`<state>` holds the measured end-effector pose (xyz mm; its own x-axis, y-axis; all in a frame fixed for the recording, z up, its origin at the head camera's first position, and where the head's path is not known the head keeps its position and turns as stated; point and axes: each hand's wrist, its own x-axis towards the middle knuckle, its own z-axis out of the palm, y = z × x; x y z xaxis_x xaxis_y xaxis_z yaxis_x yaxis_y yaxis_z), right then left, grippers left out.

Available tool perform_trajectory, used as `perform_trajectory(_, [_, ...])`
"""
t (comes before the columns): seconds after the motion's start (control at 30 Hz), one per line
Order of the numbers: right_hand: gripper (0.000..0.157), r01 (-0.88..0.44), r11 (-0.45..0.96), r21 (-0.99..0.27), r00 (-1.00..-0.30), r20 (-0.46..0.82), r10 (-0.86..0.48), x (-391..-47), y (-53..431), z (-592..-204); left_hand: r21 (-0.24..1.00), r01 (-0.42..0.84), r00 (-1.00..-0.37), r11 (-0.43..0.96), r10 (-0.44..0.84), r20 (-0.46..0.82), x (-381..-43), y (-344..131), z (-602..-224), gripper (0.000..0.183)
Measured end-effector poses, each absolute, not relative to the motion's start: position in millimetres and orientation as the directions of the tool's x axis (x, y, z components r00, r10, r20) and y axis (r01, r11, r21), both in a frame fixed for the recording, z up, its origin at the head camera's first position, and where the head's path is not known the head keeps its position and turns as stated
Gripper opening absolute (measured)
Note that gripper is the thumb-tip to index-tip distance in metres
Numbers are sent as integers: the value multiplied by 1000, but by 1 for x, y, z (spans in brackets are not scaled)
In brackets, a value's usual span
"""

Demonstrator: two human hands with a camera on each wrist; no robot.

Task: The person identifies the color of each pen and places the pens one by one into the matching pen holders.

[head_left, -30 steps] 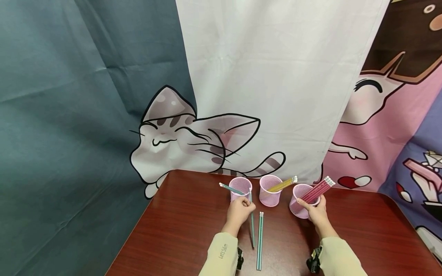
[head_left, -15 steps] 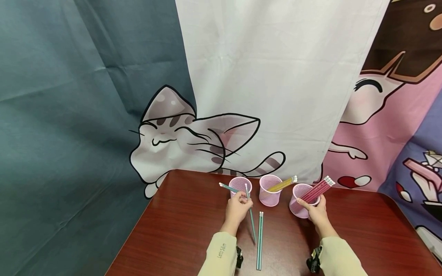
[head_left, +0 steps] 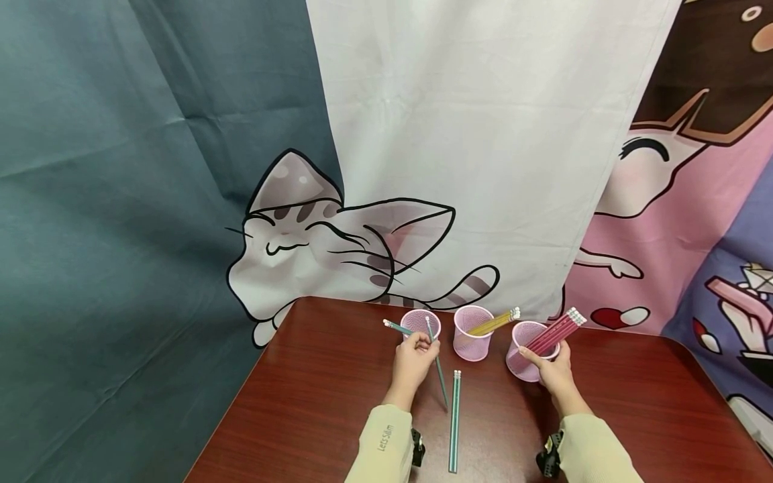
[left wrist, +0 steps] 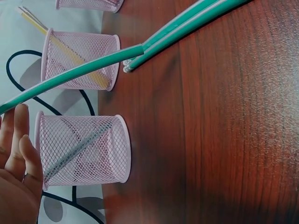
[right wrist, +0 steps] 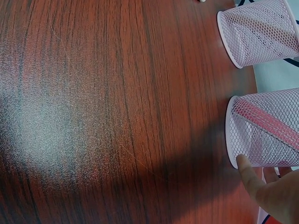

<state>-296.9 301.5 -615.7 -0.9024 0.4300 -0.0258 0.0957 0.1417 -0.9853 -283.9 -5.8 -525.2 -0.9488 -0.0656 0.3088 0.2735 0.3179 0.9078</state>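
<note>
In the head view my left hand (head_left: pixel 413 365) pinches a green pencil (head_left: pixel 441 382), its white eraser end up near the rim of the left pink mesh cup (head_left: pixel 413 319). The pencil slants down toward me, and in the left wrist view its lower end appears above the table. One green pencil (head_left: pixel 395 327) leans inside that cup. My right hand (head_left: pixel 557 376) grips the right pink mesh cup (head_left: pixel 517 365), thumb near the rim; several dark pink pencils (head_left: pixel 552 333) lean in it. Two green pencils (head_left: pixel 454 422) lie side by side between my arms.
Between the two cups stands a middle pink mesh cup (head_left: pixel 473 347) with yellow pencils (head_left: pixel 494 323) leaning right. The brown wooden table (head_left: pixel 314 389) ends at the back against a printed cloth (head_left: pixel 513 168) with cartoon figures.
My left hand has moved slightly up and left, lifting the green pencil; its eraser end now stands over the left cup's opening. The right hand and its cup have stayed put.
</note>
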Motion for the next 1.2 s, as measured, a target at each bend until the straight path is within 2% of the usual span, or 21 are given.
perform_trajectory(0.23, [101, 102, 132, -986, -899, -34, 438, -299, 303, -618, 930, 325, -939, 171, -57, 339, -287, -6, -522, 12])
perform_trajectory(0.57, [103, 106, 131, -986, -902, -40, 430, -300, 305, -619, 924, 351, -929, 154, -69, 364, -289, -8, -517, 10])
perform_trajectory(0.77, [104, 103, 135, -986, -915, -41, 400, -294, 301, -611, 914, 380, -916, 144, -82, 394, -283, -10, -501, 10])
perform_trajectory(1.0, [104, 101, 147, -984, -902, -29, 430, -296, 301, -614, 922, 361, -922, 136, -98, 376, -292, -11, -512, 13])
perform_trajectory(1.2, [110, 82, 119, -989, -897, -21, 442, -299, 303, -617, 912, 391, -906, 123, -123, 405, -284, -11, -491, 12])
